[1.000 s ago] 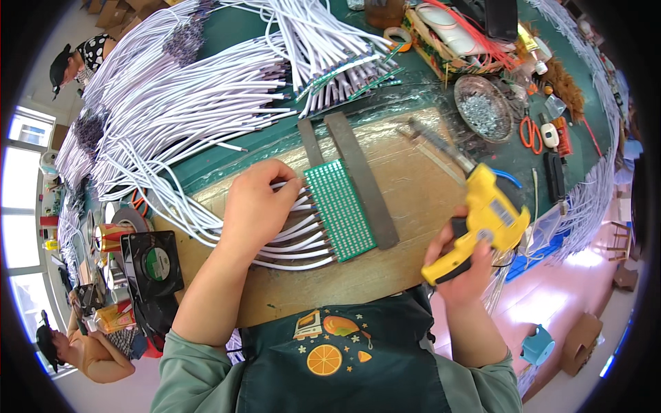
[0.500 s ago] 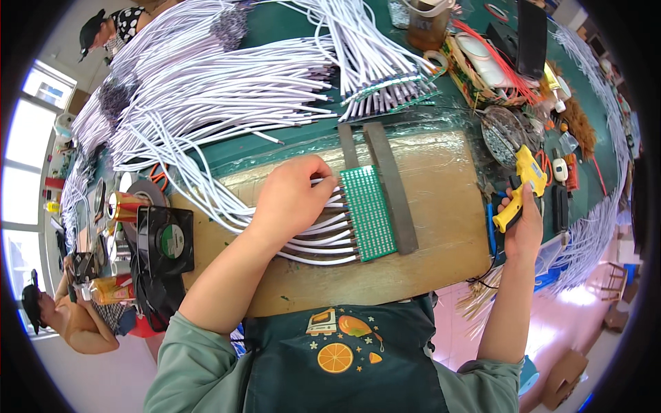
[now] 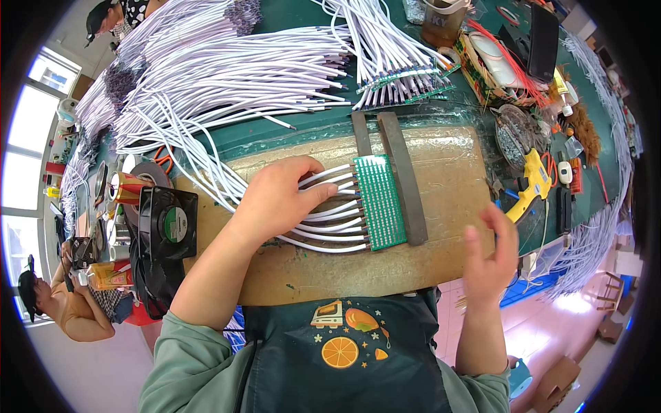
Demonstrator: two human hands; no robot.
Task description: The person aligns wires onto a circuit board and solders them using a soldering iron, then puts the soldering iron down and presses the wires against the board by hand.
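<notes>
A green perforated circuit board [image 3: 381,203] lies on the brown work board, with a row of white cables [image 3: 334,226] meeting its left edge. My left hand [image 3: 275,196] is over these cables, thumb and fingers apart, a few cables passing through the gap. Its underside is hidden. Off the board's right side my right hand [image 3: 490,258] hovers with nothing in it, fingers spread. Beyond it a yellow pistol-shaped tool [image 3: 533,182] rests with its tip toward a round dish of grey bits [image 3: 515,134].
Dark flat bars [image 3: 404,182] lie against the circuit board's right and far sides. Bundles of white cables [image 3: 241,76] cover the table's far left. A black fan [image 3: 169,224] stands at left, a basket [image 3: 482,69] at far right. Another person [image 3: 76,306] sits at left.
My right hand has let go of the yellow tool and come left toward me. My left thumb and fingers have spread apart over the cables. The whole view has shifted slightly.
</notes>
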